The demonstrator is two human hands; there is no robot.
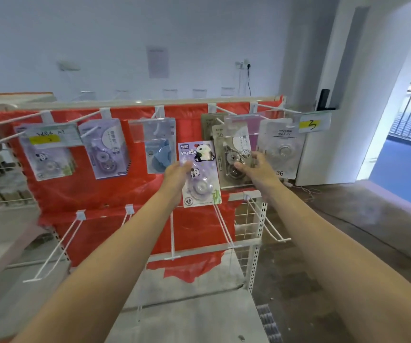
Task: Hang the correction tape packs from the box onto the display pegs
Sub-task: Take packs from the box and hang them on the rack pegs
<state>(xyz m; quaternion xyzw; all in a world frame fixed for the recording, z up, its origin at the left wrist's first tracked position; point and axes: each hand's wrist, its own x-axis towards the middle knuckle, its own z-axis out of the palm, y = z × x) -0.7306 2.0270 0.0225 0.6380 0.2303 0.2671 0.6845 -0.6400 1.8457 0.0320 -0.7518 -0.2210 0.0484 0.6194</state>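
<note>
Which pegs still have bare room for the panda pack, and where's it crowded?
Free: the lower-row pegs, e.g. the lower left peg and lower right peg, hold nothing. Crowded: every top-row peg carries packs, tightest where the right hand touches the grey pack. The left hand holds the panda pack.

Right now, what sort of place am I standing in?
Probably a mock or unfinished shop display: a white peg rack hung with carded correction tape packs, clear price-tag holders with handwritten yellow labels, and bare concrete floor.

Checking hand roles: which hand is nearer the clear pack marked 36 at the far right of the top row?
Right. The right hand reaches just left of the clear pack; the left hand holds the panda pack farther left.
</note>
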